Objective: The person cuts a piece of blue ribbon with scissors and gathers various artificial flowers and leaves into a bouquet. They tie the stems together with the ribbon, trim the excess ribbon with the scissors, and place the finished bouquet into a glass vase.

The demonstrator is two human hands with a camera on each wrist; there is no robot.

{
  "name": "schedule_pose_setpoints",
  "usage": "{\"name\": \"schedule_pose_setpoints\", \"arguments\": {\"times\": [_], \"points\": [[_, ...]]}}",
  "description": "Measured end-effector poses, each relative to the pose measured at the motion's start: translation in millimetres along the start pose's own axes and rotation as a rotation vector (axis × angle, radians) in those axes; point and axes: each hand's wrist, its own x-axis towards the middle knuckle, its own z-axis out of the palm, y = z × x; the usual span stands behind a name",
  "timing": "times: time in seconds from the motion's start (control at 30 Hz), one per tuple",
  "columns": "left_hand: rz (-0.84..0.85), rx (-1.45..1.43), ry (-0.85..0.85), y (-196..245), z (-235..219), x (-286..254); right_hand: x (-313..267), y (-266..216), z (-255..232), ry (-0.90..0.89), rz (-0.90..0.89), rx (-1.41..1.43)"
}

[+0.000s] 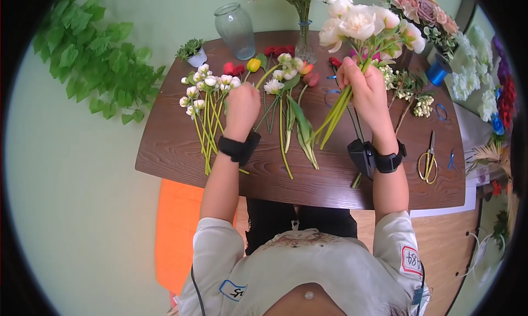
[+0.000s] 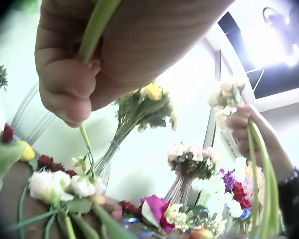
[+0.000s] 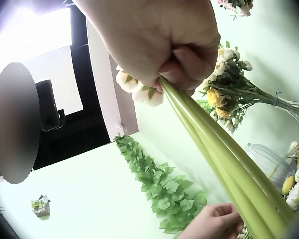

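Note:
My right hand (image 1: pixel 366 85) grips a bunch of pale pink-white artificial flowers (image 1: pixel 360 23) by their green stems (image 3: pixel 209 144), blooms up and stems slanting down to the left. In the left wrist view that hand shows at the right side, fingers curled round the stems. My left hand (image 1: pixel 243 106) pinches a green stem (image 2: pixel 97 30) between thumb and fingers. This stem runs to a white flower head (image 1: pixel 287 66) over the middle of the table. Small white flowers (image 1: pixel 206 82) on long stems lie just left of the left hand. A yellow tulip (image 1: pixel 253 64) lies beyond it.
A clear glass vase (image 1: pixel 235 33), a potted succulent (image 1: pixel 192 52) and a filled vase (image 1: pixel 305 46) stand at the back of the dark wooden table (image 1: pixel 264 184). Scissors (image 1: pixel 428 162) lie at right, with a blue ribbon spool (image 1: pixel 438 69) behind. Leafy vines (image 1: pixel 93 52) hang on the left wall.

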Motion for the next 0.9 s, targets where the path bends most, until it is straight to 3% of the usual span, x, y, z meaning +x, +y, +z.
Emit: {"name": "schedule_pose_setpoints", "arguments": {"times": [0.07,0.1,0.2,0.23,0.33,0.43,0.7,0.87,0.9], "points": [[-0.081,-0.298,0.058,23.9,-36.8,-8.7,1.4,4.9,0.3,0.032,0.013,0.017],[-0.077,-0.299,0.055,27.9,-42.1,-12.7,2.3,9.0,0.4,0.064,0.024,0.033],[-0.116,-0.824,0.169,39.7,-52.1,-24.2,4.7,19.8,2.9,0.121,0.011,0.107],[-0.11,-0.827,0.163,44.2,-52.6,-28.4,5.2,21.0,4.2,0.138,-0.013,0.165],[-0.109,-1.127,-0.015,57.1,-46.9,-40.3,1.9,8.0,7.9,0.067,0.09,0.327],[-0.032,-1.26,-0.18,74.0,-39.7,-52.7,-0.7,3.3,5.0,0.012,0.215,0.209],[0.069,-1.159,-0.369,89.7,-21.1,-64.2,0.8,5.2,2.3,-0.13,0.194,0.297],[0.109,-1.075,-0.359,87.2,-12.8,-64.4,0.3,0.6,0.2,-0.193,0.177,0.334],[0.093,-1.032,-0.234,87.2,-11.3,-65.9,0.4,3.0,0.1,-0.192,0.179,0.34]]}}
